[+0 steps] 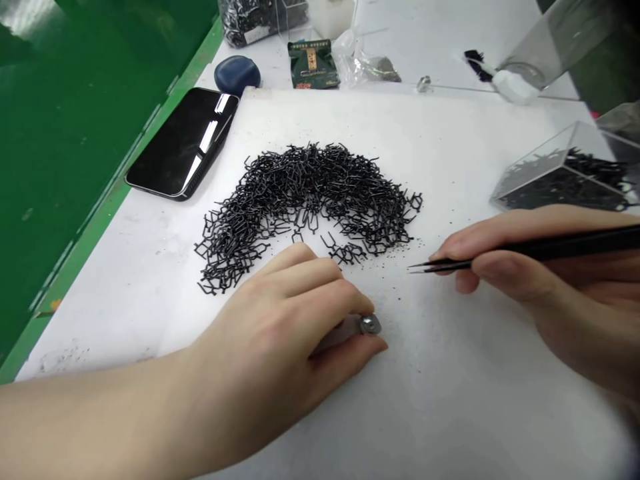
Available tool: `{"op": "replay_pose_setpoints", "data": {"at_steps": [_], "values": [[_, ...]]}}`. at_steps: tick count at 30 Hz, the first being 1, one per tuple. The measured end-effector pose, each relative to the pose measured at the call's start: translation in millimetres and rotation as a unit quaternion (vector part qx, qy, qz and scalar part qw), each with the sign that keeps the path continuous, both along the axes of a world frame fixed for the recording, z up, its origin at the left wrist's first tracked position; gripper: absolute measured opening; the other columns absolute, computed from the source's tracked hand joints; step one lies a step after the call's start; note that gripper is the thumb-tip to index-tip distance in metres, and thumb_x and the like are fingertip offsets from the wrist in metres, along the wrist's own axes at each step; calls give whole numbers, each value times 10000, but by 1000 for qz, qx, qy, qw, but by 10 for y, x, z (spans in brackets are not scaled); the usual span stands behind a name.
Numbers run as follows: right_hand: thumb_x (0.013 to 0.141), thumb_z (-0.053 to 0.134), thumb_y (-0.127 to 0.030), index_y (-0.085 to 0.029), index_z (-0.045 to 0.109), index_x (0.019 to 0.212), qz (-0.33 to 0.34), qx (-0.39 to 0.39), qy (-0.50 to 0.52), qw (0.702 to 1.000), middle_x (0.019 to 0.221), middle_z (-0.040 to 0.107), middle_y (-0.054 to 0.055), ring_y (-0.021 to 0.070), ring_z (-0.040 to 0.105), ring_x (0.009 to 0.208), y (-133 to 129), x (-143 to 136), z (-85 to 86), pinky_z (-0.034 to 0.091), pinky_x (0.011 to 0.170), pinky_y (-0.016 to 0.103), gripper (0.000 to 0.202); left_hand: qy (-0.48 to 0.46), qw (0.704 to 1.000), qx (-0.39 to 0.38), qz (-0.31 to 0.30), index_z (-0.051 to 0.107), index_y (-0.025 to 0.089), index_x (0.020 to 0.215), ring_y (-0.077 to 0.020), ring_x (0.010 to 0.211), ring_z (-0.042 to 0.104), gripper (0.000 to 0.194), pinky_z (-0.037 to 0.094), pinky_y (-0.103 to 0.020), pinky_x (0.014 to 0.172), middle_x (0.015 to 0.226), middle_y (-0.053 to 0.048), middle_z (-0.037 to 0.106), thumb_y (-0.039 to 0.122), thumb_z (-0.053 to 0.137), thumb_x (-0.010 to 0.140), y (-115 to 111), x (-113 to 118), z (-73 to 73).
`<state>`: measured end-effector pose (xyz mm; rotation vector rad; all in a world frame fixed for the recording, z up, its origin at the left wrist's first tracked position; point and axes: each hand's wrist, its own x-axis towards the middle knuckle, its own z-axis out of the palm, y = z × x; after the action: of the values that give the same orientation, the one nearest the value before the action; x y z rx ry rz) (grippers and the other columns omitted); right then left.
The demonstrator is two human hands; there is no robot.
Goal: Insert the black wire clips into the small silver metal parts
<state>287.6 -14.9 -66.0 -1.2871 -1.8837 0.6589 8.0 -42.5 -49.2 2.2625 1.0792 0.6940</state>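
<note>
My left hand (pixel 285 333) pinches a small silvery metal piece (pixel 371 325) between thumb and fingers, just above the white work surface; its far part is hidden by the hand. Black tweezers (pixel 555 245) with bare metal tips rest in my right hand (pixel 540 287), the tips pointing left and slightly apart with nothing visible between them. In front of my left hand lies an arched heap of small black forked pieces (pixel 315 177). Several loose forked pieces (pixel 345 252) lie along its inner edge, close to my left fingers.
A smartphone (pixel 185 143) lies at the left edge, beside a dark blue rounded object (pixel 237 73). Behind the heap are a green packet (pixel 313 65), a clear bag (pixel 375 69) and a small metal part (pixel 423 83). A clear box (pixel 560 177) of black pieces stands right.
</note>
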Motion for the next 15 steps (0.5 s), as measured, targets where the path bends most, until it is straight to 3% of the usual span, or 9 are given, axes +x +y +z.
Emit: {"op": "replay_pose_setpoints", "data": {"at_steps": [6,11,15], "values": [[950,818,-477,-408,842,1069,7,-24,-9,1000,1030,858,-80,170,810,884,2,-67,2,610,759,291,139,26,1000,5,5,766,134,1006,-194,852,604,117,522,-337,836,828,-13,666,250,762,988,-1,4,23],[939,835,-428,-391,853,1042,-5,-48,3,999,997,868,-71,191,825,843,-6,-162,52,678,743,294,111,-1,1000,-18,1,747,123,1200,-178,920,631,268,550,-314,867,990,-43,716,127,705,935,1,12,42],[931,843,-327,-396,863,1012,-14,-72,17,997,1015,876,-87,165,839,854,-9,-210,90,704,765,248,108,-9,999,-31,-5,792,142,1069,-168,870,602,199,540,-290,792,917,-34,720,75,654,941,-6,12,61]]}}
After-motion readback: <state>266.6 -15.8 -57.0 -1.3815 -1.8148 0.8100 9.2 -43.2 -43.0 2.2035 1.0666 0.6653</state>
